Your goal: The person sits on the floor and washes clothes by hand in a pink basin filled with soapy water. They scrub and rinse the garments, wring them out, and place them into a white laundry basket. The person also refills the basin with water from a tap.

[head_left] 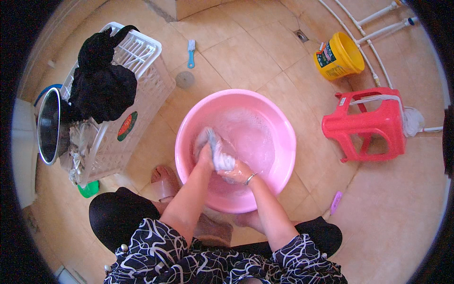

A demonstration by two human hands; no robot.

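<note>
A round pink basin (289, 146) stands on the floor in front of me, holding cloudy, soapy water (250, 137) with foam on it. Inside its left half, a wet white and grey cloth (223, 158) is bunched between my hands. My left hand (206, 154) is closed on the cloth's left side, its fingers partly covered by fabric and suds. Gripping the near right end is my right hand (235, 172), with a silver bracelet (250, 178) at the wrist. The cloth's exact kind cannot be made out.
On the left, a white plastic rack (137, 128) carries black fabric (104, 90), with a metal bowl (49, 125) beside it. A blue brush (191, 54) lies beyond the basin. To the right are a yellow bucket (347, 54) and a red stool (338, 124).
</note>
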